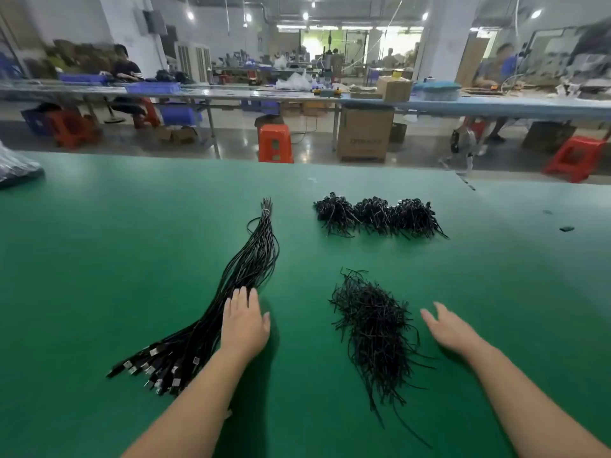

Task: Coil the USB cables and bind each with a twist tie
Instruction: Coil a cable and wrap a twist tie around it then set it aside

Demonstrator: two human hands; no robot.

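A long bundle of black USB cables (254,256) lies on the green table (99,259), tied at its far end, with metal plugs fanned out at the near left. My left hand (244,320) rests flat on the bundle's middle, fingers straight. A loose heap of black twist ties (373,322) lies to the right of it. My right hand (451,328) hovers just right of that heap, fingers relaxed and holding nothing. Three clumps of coiled, bound cables (377,214) sit in a row farther back.
A plastic-wrapped bundle (16,170) lies at the table's far left edge. Small dark scraps (566,229) sit at the right. Beyond the table's far edge are red stools (275,143), cardboard boxes (363,133) and other workbenches with seated people.
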